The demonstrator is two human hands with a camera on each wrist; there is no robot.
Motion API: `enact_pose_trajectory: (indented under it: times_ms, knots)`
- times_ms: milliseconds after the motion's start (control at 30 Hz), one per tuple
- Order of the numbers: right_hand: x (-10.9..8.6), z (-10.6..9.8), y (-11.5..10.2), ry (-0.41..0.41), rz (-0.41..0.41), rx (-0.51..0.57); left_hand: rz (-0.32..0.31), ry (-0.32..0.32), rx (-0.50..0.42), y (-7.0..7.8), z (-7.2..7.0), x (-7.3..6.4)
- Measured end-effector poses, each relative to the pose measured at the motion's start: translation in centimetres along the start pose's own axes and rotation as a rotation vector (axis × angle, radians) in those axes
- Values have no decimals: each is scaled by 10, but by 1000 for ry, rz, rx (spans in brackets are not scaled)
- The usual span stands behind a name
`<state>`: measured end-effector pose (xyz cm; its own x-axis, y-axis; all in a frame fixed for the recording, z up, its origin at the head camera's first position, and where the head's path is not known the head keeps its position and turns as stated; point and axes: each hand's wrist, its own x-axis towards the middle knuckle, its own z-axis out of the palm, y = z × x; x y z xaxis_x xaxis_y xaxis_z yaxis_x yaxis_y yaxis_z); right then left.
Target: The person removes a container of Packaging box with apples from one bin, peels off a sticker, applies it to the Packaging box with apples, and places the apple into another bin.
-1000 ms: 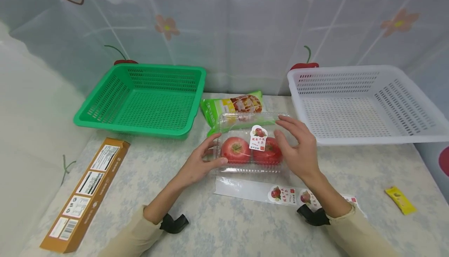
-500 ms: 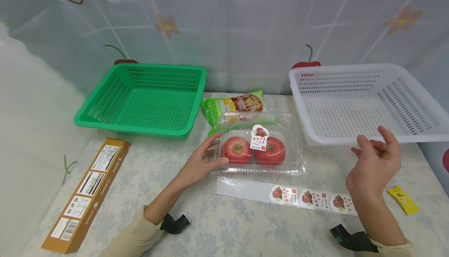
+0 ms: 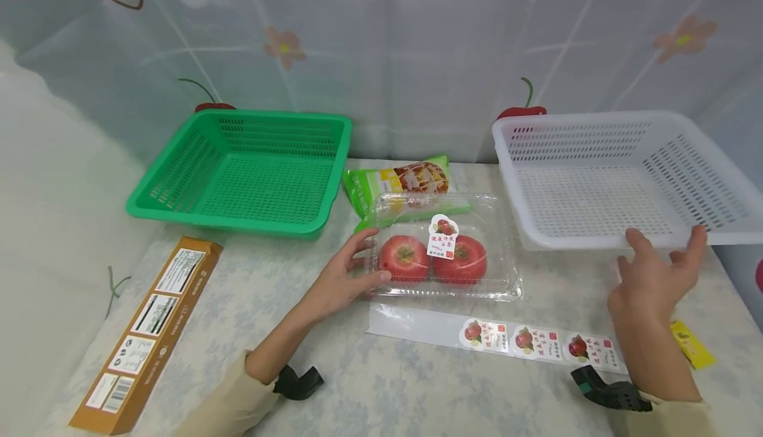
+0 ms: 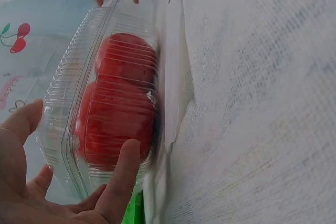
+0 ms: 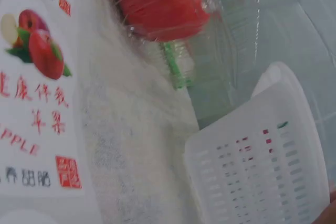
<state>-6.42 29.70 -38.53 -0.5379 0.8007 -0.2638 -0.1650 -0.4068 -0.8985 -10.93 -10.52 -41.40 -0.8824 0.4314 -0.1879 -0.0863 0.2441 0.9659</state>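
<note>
A clear plastic clamshell box [image 3: 503, 251] stands mid-table with two red apples [image 3: 404, 258] [image 4: 118, 124] inside. Across its lid is a white sticker [image 3: 442, 237] with a fruit picture. My left hand [image 3: 342, 275] holds the box's left end, thumb and fingers spread around it in the left wrist view. At the white basket's [image 3: 596, 238] front rim is my right hand [image 3: 652, 285], thumb and fingers apart, fingertips overlapping the rim. In front of the box lies a strip of stickers [image 3: 417, 323], its left part bare backing.
A green basket [image 3: 238, 218] stands at the back left. A long brown carton [image 3: 146, 334] lies at the left. Behind the box is a green snack bag [image 3: 372, 189], partly under it in view. A small yellow packet [image 3: 694, 347] lies beside my right wrist.
My right hand has left the right end of the clamshell box and moved right to the white basket's front rim. The left hand has stayed on the box.
</note>
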Motion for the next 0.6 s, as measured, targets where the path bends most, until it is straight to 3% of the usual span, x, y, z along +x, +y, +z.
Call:
enact_pose_trajectory:
  times_ms: [100,233,467,600]
  knots:
    - [5,-3,4,-121,52,-30,-2,5,0,0,1,1]
    - [8,-5,7,-187,21,-2,-13,-7,-4,1,2,1]
    - [9,-4,8,-198,-22,-18,44,-10,2,7,1,7]
    - [10,-4,8,-167,-11,-42,67,-46,-41,9,1,14]
